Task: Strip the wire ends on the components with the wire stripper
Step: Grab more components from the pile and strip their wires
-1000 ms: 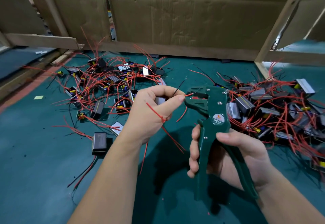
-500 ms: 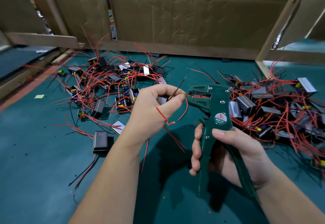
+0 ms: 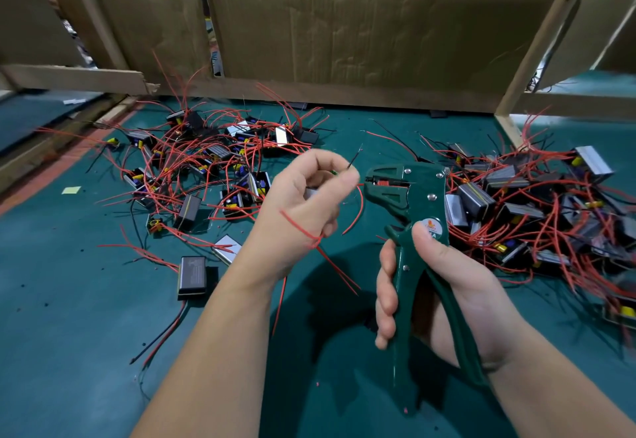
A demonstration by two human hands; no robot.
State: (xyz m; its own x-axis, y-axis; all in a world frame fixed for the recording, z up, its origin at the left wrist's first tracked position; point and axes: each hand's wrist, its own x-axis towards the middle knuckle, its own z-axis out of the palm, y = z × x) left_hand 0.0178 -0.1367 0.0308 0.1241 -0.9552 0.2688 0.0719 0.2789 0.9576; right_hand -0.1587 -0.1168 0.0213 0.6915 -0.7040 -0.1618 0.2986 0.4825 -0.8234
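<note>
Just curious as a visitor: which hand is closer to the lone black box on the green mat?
Left. The left hand, pinching a red wire, is up and right of the black box; the right hand, gripping the wire stripper, is farther right.

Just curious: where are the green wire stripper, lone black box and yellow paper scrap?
green wire stripper [image 3: 425, 193]: head view, head plate.
lone black box [image 3: 192, 274]: head view, top face.
yellow paper scrap [image 3: 71, 190]: head view, middle.

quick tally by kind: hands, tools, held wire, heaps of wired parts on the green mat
Bare hands: 2, left hand and right hand
Dark green metal wire stripper: 1
Thin red wire pinched by left hand: 1
Heaps of small boxy components with red wires: 2, left heap and right heap
Total: 6
</note>
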